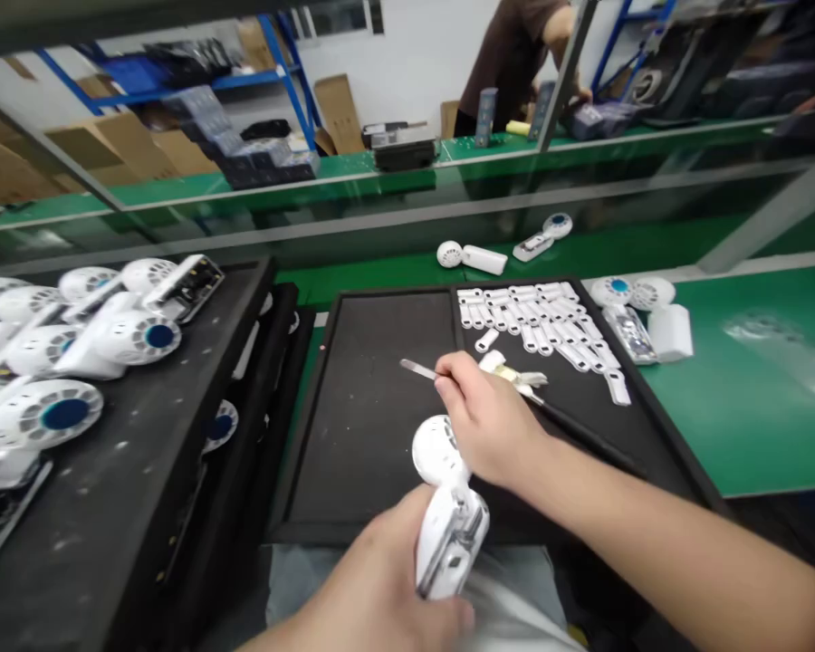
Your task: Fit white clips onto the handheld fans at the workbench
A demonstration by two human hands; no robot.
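Observation:
My left hand [387, 589] grips the handle of a white handheld fan [445, 507], its round head pointing away from me over the black tray [367, 398]. My right hand [493, 417] holds metal tweezers [417, 369], whose tips point left above the tray. Behind that hand lies a small pale part [509, 369]. Rows of several small white plastic pieces [543, 317] lie on the tray's right half.
On the left, a black stack of trays [129, 489] carries several white fans with blue centres [68, 362]. More fans [472, 256] and parts [642, 312] lie on the green bench. Across the bench a person [516, 63] works.

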